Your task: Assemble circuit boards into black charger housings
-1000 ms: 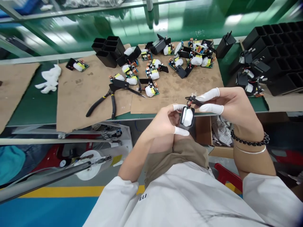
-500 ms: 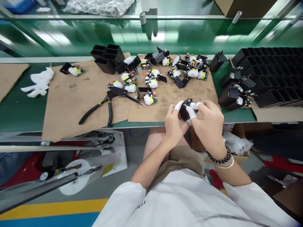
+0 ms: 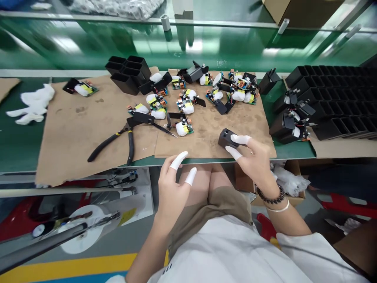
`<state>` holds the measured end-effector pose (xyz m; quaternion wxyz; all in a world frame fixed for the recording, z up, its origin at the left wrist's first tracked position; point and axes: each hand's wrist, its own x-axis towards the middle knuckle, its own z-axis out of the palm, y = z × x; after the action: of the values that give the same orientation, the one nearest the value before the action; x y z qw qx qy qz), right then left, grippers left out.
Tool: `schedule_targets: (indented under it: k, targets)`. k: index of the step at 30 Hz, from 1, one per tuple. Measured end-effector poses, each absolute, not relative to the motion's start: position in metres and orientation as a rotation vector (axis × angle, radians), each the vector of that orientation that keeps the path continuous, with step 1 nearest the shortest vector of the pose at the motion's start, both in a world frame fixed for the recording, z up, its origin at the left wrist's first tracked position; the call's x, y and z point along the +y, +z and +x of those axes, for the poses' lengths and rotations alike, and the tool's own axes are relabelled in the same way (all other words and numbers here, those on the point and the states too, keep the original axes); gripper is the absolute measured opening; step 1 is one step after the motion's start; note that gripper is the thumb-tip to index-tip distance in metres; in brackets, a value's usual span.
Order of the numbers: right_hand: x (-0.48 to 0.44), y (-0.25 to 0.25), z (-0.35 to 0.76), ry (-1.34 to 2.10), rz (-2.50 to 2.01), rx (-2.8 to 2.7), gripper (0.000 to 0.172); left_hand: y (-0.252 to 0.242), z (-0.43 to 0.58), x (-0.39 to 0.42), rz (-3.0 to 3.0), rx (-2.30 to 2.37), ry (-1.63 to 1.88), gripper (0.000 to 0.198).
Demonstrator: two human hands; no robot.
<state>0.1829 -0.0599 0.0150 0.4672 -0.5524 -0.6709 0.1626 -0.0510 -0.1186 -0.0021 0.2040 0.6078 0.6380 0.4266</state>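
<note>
My right hand [image 3: 255, 159], with white finger cots, pinches a small black housing [image 3: 226, 138] and holds it at the front edge of the brown cardboard sheet [image 3: 206, 137]. My left hand [image 3: 173, 181] hovers below the table edge over my lap, fingers apart and holding nothing. Several small circuit boards with white parts [image 3: 184, 128] and black housings lie scattered on the cardboard ahead of my hands.
Black-handled pliers [image 3: 118, 137] lie left of centre. A cluster of empty black housings [image 3: 126, 72] stands at the back, and trays of black housings [image 3: 332, 98] fill the right. White gloves [image 3: 32, 104] lie at far left on the green bench [image 3: 17, 137].
Both hands were joined on the black housing near my lap. Now the left hand has let go and dropped back, and the right carries the housing forward over the cardboard.
</note>
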Motion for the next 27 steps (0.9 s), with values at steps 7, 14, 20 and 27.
schedule_targets:
  k: [7, 14, 20, 27]
  targets:
    - [-0.056, -0.007, 0.177, 0.36, -1.367, -1.732, 0.018, -0.004, -0.028, -0.111, 1.708, 1.62, 1.271, 0.038]
    - [-0.057, -0.01, 0.177, 0.562, -1.32, -1.745, 0.035, -0.015, -0.003, -0.059, 1.635, 1.156, 1.227, 0.072]
    - [-0.059, -0.01, 0.179, 0.755, -1.174, -1.674, 0.059, -0.017, 0.002, -0.026, 1.3, 0.892, 1.239, 0.046]
    - [-0.053, -0.019, 0.183, 1.012, -1.108, -1.517, 0.063, -0.014, 0.012, -0.03, 1.123, 0.839, 1.31, 0.037]
